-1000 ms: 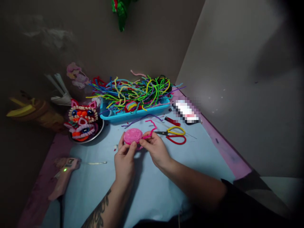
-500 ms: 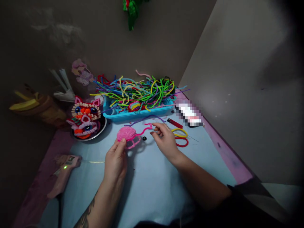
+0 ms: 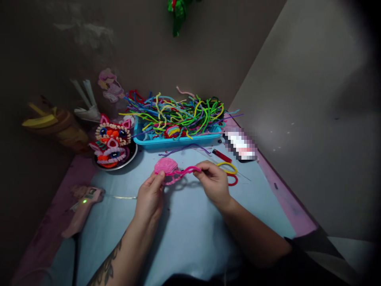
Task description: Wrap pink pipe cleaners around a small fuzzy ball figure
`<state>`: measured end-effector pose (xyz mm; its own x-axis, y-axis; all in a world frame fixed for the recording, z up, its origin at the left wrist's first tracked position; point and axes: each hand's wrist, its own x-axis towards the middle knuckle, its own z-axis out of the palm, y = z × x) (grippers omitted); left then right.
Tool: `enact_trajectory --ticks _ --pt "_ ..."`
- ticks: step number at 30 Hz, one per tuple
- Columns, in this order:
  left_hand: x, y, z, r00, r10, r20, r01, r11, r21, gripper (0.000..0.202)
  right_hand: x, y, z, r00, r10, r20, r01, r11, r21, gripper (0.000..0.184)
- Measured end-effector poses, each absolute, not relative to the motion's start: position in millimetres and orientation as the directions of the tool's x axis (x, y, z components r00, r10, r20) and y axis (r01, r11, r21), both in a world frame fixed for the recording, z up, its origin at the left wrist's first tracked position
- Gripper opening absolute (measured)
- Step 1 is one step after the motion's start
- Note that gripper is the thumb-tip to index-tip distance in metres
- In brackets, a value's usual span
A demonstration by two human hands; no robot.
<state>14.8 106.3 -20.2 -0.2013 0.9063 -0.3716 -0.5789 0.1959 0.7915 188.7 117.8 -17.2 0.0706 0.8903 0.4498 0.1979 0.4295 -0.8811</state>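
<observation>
My left hand (image 3: 151, 194) pinches the lower edge of a pink pipe-cleaner piece (image 3: 166, 165), a rounded, tightly wound pad with a thin ladder-like frame below it. From that pad, pink pipe-cleaner strands (image 3: 188, 170) run right. Between thumb and fingers, my right hand (image 3: 213, 180) grips the far ends of those strands. Both hands hold the piece above the blue table cover. Scissors with yellow and red handles (image 3: 229, 164) lie just beyond my right hand, partly hidden by it. A red lighter (image 3: 222, 155) rests behind them.
A blue tray (image 3: 178, 141) heaped with colourful pipe cleaners stands at the back. Left of it, a bowl (image 3: 118, 167) holds fuzzy lion-like heads. A glue gun (image 3: 85, 210) with a green light lies at left, its clear stick pointing right. A phone (image 3: 240, 146) lies back right.
My right hand has drawn the loose strand end down and right, so the strands stretch straighter between my hands. The view has shifted slightly, with the pink piece still in my left hand.
</observation>
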Motion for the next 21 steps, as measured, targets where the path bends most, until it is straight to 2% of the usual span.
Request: enact_trajectory --ticks 6,8,11,14,16,18,21 --pt "16 104 -20 -0.163 0.891 -0.423 -0.592 0.255 0.765 0.033 181 118 -21 0.091 0.906 0.414 0.205 0.390 -0.898 0.009" --pt "17 104 -20 -0.154 0.887 -0.435 -0.602 0.265 0.753 0.031 178 118 -22 0.078 0.932 0.354 0.147 0.340 -0.929 0.008" --pt "19 103 -18 -0.124 0.887 -0.446 -0.629 0.277 0.726 0.028 172 119 -24 0.053 0.986 0.160 -0.073 0.164 -0.984 0.007" --pt "22 102 -14 -0.085 0.893 -0.441 -0.651 0.285 0.703 0.027 165 120 -26 0.008 1.000 -0.007 -0.327 -0.004 -0.945 0.012" --pt "24 101 -13 -0.061 0.902 -0.426 -0.652 0.287 0.702 0.029 161 120 -27 -0.022 0.998 -0.056 -0.412 -0.060 -0.909 0.016" --pt "25 101 -12 -0.045 0.913 -0.404 -0.651 0.280 0.706 0.033 158 117 -28 -0.079 0.993 -0.083 -0.418 -0.109 -0.902 0.019" --pt "26 101 -12 -0.054 0.919 -0.391 -0.659 0.261 0.705 0.037 158 113 -27 -0.150 0.984 -0.098 -0.334 -0.144 -0.932 0.022"
